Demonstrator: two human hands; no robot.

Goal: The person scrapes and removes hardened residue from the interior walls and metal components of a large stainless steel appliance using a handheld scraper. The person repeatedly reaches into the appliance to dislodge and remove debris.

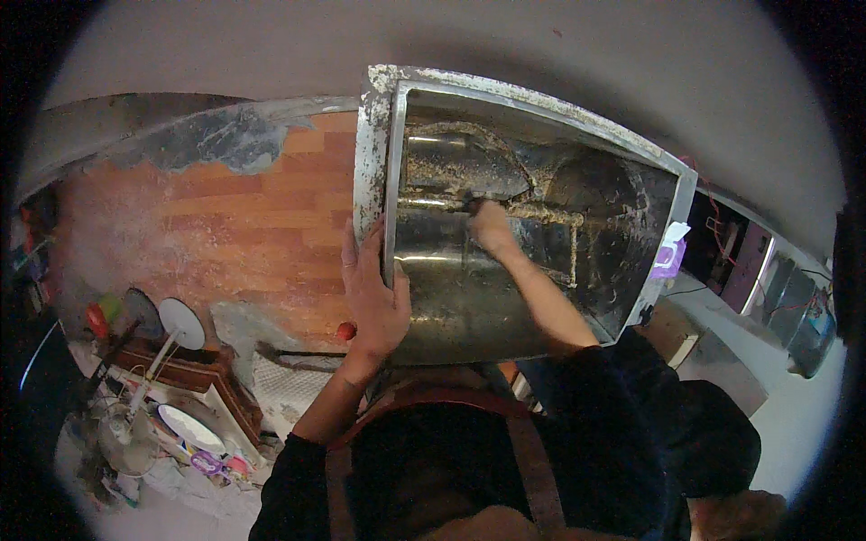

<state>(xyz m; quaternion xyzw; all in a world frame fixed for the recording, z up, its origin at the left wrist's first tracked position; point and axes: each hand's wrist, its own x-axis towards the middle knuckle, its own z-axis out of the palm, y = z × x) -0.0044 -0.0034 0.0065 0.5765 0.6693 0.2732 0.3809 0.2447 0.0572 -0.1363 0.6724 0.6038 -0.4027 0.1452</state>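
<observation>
A steel trough (487, 311) with a whitish, flaking rim lies in front of me. Inside it runs a horizontal shaft (541, 213) with bent bars, all caked in a tan, dried residue. My right hand (493, 232) reaches down into the trough and is closed at the middle of the shaft. Something dark shows at its fingers, too hidden to name. My left hand (377, 293) lies against the trough's left rim with fingers stretched out and thumb apart, holding nothing loose.
Wood-patterned flooring (271, 216) with pale dusty patches extends to the left. A small red ball-like thing (345, 331) lies by my left wrist. Lower left stand a brown wooden cabinet (216, 388) and a white round-headed stand (181, 323). A clear water jug (798, 329) stands at the right.
</observation>
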